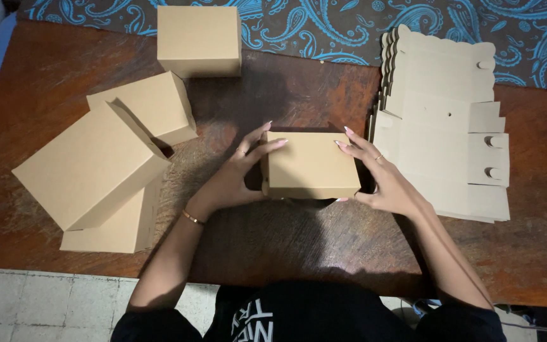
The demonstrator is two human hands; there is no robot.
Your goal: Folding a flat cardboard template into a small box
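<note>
A closed brown cardboard box (310, 163) sits on the wooden table (299, 247) right in front of me. My left hand (235, 174) clasps its left side, fingers laid over the top edge, thumb at the front corner. My right hand (381, 177) grips its right side, fingertips resting on the top and thumb under the front edge. A thin bracelet circles my left wrist, and both hands wear a ring.
A stack of flat unfolded box blanks (441, 120) lies at the right. Assembled boxes are piled at the left (90, 164), (150, 104), (118, 228), and one stands at the back (199, 39). A blue paisley cloth (324, 25) lies beyond the table.
</note>
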